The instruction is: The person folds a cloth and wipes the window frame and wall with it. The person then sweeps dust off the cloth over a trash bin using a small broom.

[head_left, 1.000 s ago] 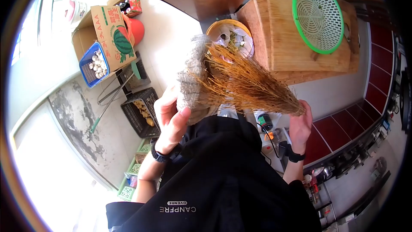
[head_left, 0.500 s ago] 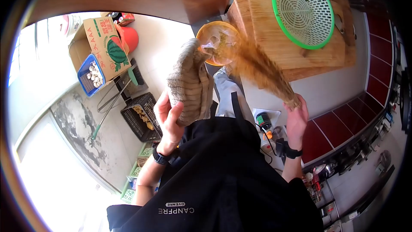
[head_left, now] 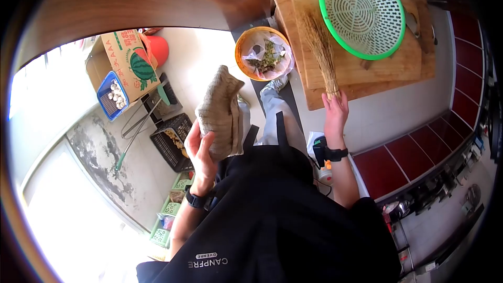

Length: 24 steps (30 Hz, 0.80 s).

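My left hand (head_left: 200,149) is closed on a folded grey-brown striped cloth (head_left: 220,112), which hangs up and away from the fingers. My right hand (head_left: 336,112) grips the bound end of a straw hand broom (head_left: 324,55). The broom's bristles point away from me over the wooden cutting board (head_left: 361,76); whether they touch it I cannot tell. Beside the bristles, a white colander with a green rim (head_left: 361,13) sits on the board. Between the cloth and the board stands an orange-rimmed bin (head_left: 240,55), lined with a plastic bag and holding green scraps (head_left: 268,58).
On the left are a watermelon carton (head_left: 131,65), a blue basket of garlic (head_left: 116,97), a red bucket (head_left: 158,50) and a black crate (head_left: 170,147). A green-edged dustpan (head_left: 168,91) lies nearby. A knife (head_left: 413,23) rests beside the colander. Dark red tiled cabinets (head_left: 408,152) line the right.
The broom has swung from above the bin to over the cutting board, its bristles now sharp instead of blurred. My right hand moved up and left. The cloth shifted slightly down and left.
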Each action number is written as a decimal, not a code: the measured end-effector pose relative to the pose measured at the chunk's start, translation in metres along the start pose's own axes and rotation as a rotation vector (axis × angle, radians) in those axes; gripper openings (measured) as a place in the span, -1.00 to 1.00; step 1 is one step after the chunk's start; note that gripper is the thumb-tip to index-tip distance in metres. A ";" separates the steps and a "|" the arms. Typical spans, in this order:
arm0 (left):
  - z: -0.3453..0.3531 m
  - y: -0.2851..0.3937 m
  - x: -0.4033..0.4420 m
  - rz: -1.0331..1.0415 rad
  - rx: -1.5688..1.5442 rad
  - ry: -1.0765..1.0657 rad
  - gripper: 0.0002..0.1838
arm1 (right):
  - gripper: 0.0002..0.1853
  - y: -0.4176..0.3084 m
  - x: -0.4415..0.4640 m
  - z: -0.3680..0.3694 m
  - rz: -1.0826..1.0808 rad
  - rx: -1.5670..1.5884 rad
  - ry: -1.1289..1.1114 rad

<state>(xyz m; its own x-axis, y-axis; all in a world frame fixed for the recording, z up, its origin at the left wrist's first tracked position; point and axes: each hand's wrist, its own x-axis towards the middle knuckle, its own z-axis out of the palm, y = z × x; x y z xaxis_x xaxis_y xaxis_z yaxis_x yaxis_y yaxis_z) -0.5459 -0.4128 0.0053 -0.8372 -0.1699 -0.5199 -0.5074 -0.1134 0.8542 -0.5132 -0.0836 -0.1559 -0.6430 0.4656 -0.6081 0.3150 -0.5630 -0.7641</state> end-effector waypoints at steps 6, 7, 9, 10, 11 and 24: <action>-0.004 0.005 -0.017 -0.001 0.045 0.013 -0.42 | -0.52 0.026 0.033 0.014 -0.194 -0.114 0.097; -0.007 0.004 -0.019 -0.005 0.014 -0.002 -0.43 | -0.52 0.032 0.037 0.011 -0.273 -0.265 0.108; -0.011 0.000 -0.023 -0.005 -0.030 -0.021 -0.43 | -0.54 0.044 0.041 0.016 -0.441 -0.256 0.109; -0.012 -0.003 -0.024 0.001 -0.042 -0.026 -0.44 | -0.54 0.043 0.040 0.016 -0.487 -0.456 0.152; -0.013 -0.003 -0.025 0.008 -0.055 -0.034 -0.44 | -0.53 0.042 0.038 0.015 -0.532 -0.655 0.198; -0.061 0.008 -0.034 0.046 0.160 -0.266 -0.52 | -0.36 0.034 -0.025 0.039 -0.862 -0.921 0.242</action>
<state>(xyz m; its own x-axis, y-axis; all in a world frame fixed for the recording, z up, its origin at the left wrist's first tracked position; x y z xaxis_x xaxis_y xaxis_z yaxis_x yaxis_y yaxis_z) -0.5090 -0.4677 0.0294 -0.8735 0.0932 -0.4778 -0.4754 0.0478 0.8785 -0.5136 -0.1411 -0.1581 -0.7673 0.6075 0.2054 0.2885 0.6130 -0.7355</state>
